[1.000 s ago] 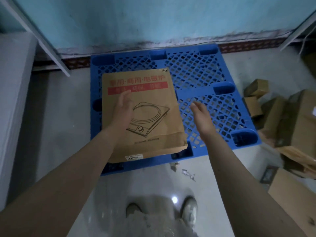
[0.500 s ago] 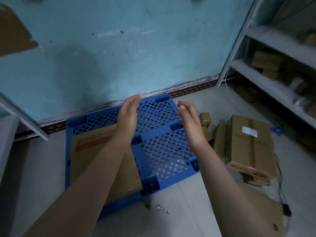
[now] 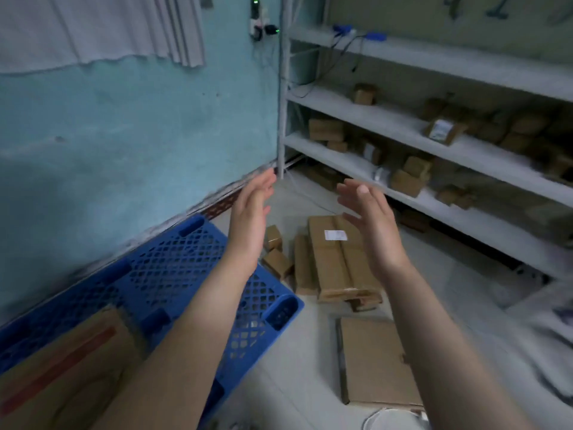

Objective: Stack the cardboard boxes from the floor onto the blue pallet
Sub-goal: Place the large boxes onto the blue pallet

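The blue pallet [image 3: 186,274] lies on the floor [image 3: 294,367] below and to the left of the fingers, against the wall, and carries one flat box with a red band [image 3: 62,361] at its near left end; the rest of its grid deck is bare. The remaining cardboard boxes are on the floor. A flat box [image 3: 378,361] lies below the right fingers, close to the person. A long labelled box [image 3: 338,259] rests on top of other boxes between and beyond the two sets of fingers, with a narrow box [image 3: 301,265] on edge just beside it. Two small boxes [image 3: 274,252] sit just beyond the left fingers, near the pallet corner. The left hand [image 3: 251,225] and right hand [image 3: 372,225] are raised, palms facing each other, fingers extended and loosely spread, holding nothing. Risk 1: the long labelled box overhangs an uneven heap; lifting it from one end can tip it or drag the narrow box over. Risk 2: a large box set down on the open grid deck partly over the pallet edge can slide off. Risk 3: the small boxes, if placed first under larger ones, give an unstable stack. Risk 4: the flat box lies near the feet and can cause a trip when stepping toward the pile. The view is motion-blurred, so box edges cannot be judged precisely.
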`<action>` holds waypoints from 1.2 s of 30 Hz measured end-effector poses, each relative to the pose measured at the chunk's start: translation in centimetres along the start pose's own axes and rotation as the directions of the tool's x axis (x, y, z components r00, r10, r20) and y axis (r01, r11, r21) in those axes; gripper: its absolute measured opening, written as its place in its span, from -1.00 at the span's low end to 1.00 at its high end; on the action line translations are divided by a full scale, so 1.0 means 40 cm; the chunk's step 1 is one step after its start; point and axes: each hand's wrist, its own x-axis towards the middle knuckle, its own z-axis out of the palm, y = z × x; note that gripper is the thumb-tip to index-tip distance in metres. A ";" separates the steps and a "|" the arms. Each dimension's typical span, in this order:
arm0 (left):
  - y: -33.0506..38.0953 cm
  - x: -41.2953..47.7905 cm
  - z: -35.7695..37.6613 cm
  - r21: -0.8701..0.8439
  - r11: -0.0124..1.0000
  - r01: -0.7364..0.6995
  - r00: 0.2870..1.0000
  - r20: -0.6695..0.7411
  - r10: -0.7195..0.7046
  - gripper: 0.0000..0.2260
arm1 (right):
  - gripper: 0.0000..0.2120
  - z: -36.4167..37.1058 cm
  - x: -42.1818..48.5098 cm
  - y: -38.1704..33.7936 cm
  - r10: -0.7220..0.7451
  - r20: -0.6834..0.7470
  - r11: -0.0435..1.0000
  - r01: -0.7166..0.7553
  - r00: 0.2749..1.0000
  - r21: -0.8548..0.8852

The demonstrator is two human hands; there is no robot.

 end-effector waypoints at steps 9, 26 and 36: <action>-0.150 0.069 0.303 -0.008 0.996 0.087 0.959 0.272 -0.082 -0.64 | -0.70 -0.325 -0.037 0.071 0.058 -0.312 0.997 -0.071 0.948 -0.032; -0.362 0.343 0.761 -0.023 0.980 0.197 0.961 0.205 -0.188 -0.69 | -0.68 -0.675 0.403 0.290 0.140 -0.207 0.989 -0.145 0.968 -0.009; -0.520 0.602 0.704 -0.033 0.956 0.291 0.954 0.086 -0.287 -0.71 | -0.62 -0.609 0.662 0.471 0.208 -0.177 0.978 -0.206 0.962 0.028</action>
